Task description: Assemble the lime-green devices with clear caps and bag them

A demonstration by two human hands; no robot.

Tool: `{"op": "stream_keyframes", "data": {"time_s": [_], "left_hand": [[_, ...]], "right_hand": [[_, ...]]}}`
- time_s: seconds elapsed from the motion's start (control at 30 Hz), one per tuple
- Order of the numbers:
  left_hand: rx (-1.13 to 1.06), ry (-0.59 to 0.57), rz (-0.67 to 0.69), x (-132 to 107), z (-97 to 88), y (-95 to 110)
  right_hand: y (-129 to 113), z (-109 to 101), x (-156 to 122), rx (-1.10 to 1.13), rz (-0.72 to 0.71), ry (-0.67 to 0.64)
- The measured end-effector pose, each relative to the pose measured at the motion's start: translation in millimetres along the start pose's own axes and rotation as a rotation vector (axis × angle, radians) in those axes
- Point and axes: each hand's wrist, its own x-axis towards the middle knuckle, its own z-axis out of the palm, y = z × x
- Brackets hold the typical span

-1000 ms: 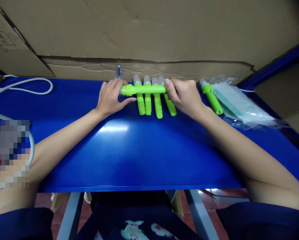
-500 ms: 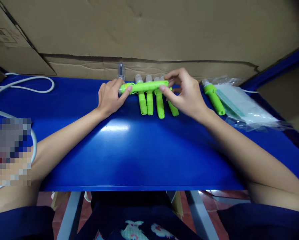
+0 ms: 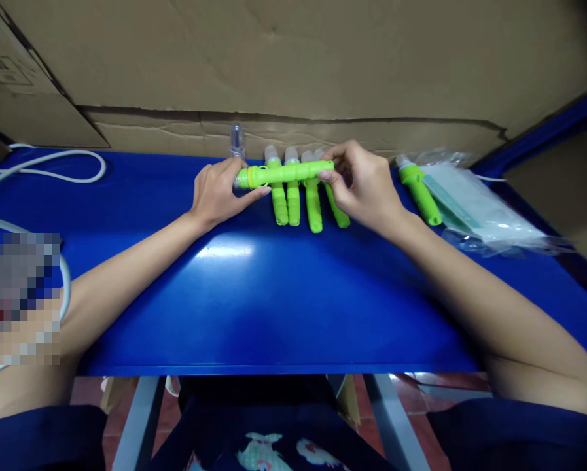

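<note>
Green tube point(image 3: 288, 174) held level between both grips, just above the tabletop point(image 3: 273, 294) near the middle of its far edge.
The left grip point(image 3: 219, 193) is closed round the tube's left end. The right grip point(image 3: 364, 186) pinches the right end between thumb and fingertips. Beneath the tube, a row of four tubes point(image 3: 293, 204) lies on the tabletop. A clear cap point(image 3: 237, 139) stands upright behind the left grip. A lone tube point(image 3: 418, 190) and a bag point(image 3: 474, 209) lie toward the far right corner.
</note>
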Motion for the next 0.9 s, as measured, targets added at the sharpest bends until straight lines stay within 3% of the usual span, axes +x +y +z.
{"op": "stream_keyframes", "data": {"time_s": [0.23, 0.43, 0.7, 0.9], "left_hand": [[0.001, -0.028, -0.007, -0.9, -2.7, 3.4], [0.01, -0.048, -0.049, -1.2, -3.1, 4.4], [-0.045, -0.015, -0.135, 0.9, -1.7, 2.9], [0.0, -0.088, -0.115, 0.6, -6.4, 4.3]], "right_hand": [[0.6, 4.5, -3.2, -0.108, -0.024, 0.043], [-1.6, 5.4, -1.6, -0.061, 0.02, -0.011], [-6.6, -0.9, -1.7, 0.008, -0.14, -0.112], [-9.1, -4.7, -4.5, -0.115, -0.152, -0.114]]}}
